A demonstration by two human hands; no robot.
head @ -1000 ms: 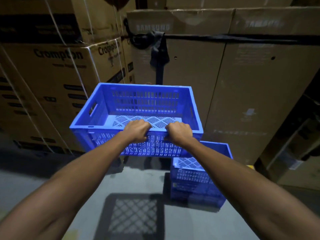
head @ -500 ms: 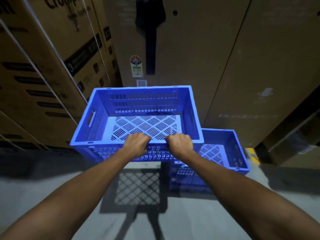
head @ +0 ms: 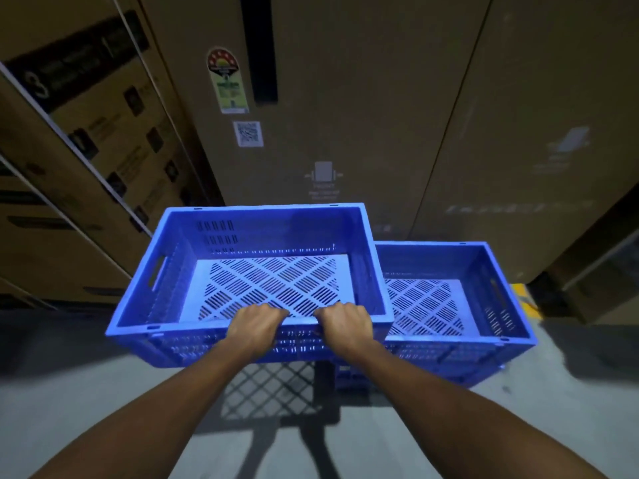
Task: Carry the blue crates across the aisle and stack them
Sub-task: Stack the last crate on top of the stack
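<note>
I hold an empty blue crate (head: 193, 236) with a slotted floor off the ground in the middle of the view. My left hand (head: 256, 328) and my right hand (head: 345, 326) both grip its near rim, side by side. To its right and lower stands a second blue crate (head: 498, 267), also empty, on top of another crate on the floor. The held crate's right wall overlaps the left edge of that stack. The held crate casts a lattice shadow on the floor below.
Tall cardboard boxes (head: 345, 98) form a wall right behind the crates. More strapped cartons (head: 69, 150) lean in at the left. The grey concrete floor (head: 69, 392) runs under me, and a yellow floor marking (head: 522, 295) shows at the right by a dark gap.
I have come closer to the boxes and look further down. The held crate sits lower and nearer the stack at the right, which now shows more of its inside.
</note>
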